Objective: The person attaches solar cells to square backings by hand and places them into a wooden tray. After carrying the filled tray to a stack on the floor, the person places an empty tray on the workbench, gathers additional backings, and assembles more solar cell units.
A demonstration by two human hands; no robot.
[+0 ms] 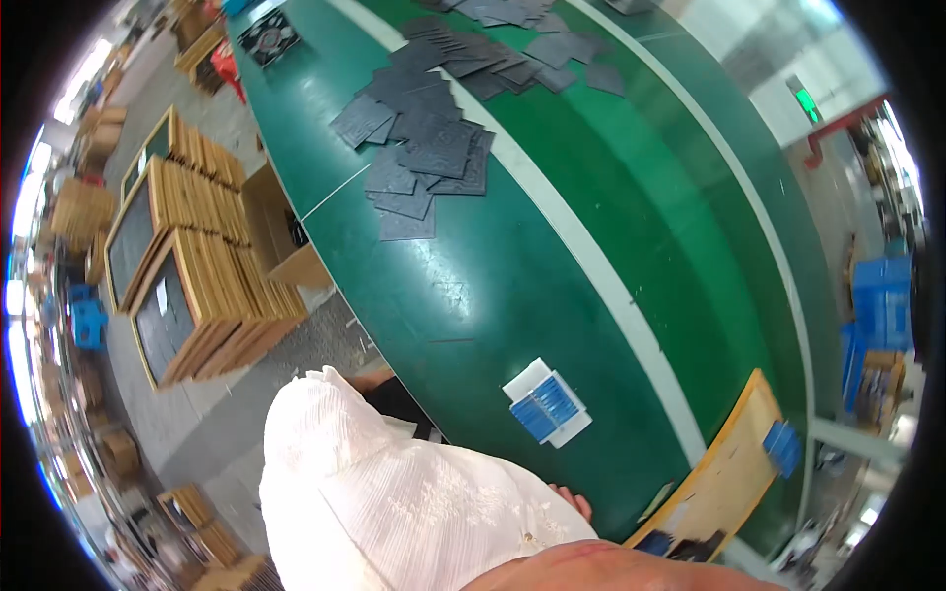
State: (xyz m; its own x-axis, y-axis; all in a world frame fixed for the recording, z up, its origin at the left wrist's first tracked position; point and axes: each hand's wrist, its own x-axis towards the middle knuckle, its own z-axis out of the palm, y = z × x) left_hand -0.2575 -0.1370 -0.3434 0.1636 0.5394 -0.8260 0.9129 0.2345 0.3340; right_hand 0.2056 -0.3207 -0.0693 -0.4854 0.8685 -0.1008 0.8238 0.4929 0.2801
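Several fingertips of my left hand (575,501) show past the white cloth, resting flat on the green table (463,384); the rest of that hand is hidden. No object shows under them. Nearest is a stack of blue and white pieces (548,406), lying on the table a little above them in view. A bare forearm crosses the bottom edge, and my right hand is out of view. Farther up the table lies a loose pile of dark grey square sheets (424,143).
More dark sheets (503,59) lie beyond a pale strip. A wooden-edged board (719,473) with blue and dark items stands at lower right. Framed panels (207,266) are stacked on the floor at left, beside an open carton (281,227). A fan (268,39) sits at the far end.
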